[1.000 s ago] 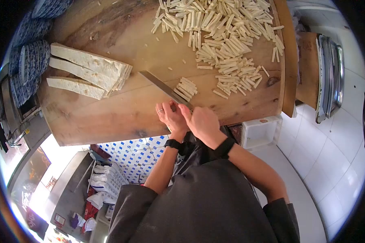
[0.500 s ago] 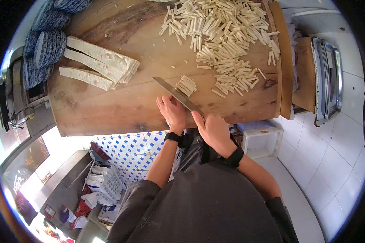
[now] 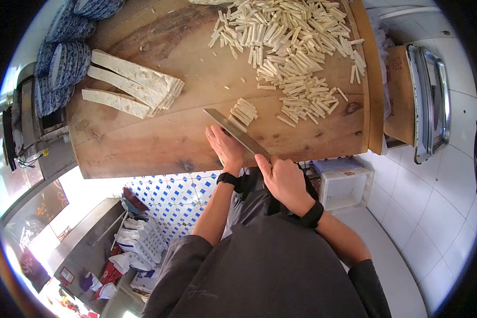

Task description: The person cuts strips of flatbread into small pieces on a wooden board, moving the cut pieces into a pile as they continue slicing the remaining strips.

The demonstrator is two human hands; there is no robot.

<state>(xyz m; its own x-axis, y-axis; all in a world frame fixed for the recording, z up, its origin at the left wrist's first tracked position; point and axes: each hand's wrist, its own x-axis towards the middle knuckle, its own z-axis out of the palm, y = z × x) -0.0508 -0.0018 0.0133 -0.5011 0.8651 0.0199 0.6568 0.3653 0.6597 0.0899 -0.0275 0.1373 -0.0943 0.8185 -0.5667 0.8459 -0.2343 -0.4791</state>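
Observation:
My right hand [image 3: 287,182] is closed around the handle of a kitchen knife [image 3: 237,133], whose long blade slants up and left over the wooden board. Just left of the blade, my left hand [image 3: 226,147] has its fingers bent and close together, pressing down near the board's front edge; what lies under it is hidden. Beyond the blade sits a small cluster of cut dough sticks [image 3: 244,112]. A large heap of similar pale sticks [image 3: 297,58] covers the back right. Flat strips of dough or flatbread [image 3: 135,82] lie stacked at the left.
The wooden board [image 3: 159,143] ends close to my body. Blue patterned cloth bundles [image 3: 69,63] stand at its left edge. On the right are a cardboard sheet [image 3: 399,95] and metal trays [image 3: 432,100]. Below the board is a white plastic bin [image 3: 345,189].
The knife blade has shifted slightly toward my body, and my right hand has moved a little down and right. My left hand stays nearly in place.

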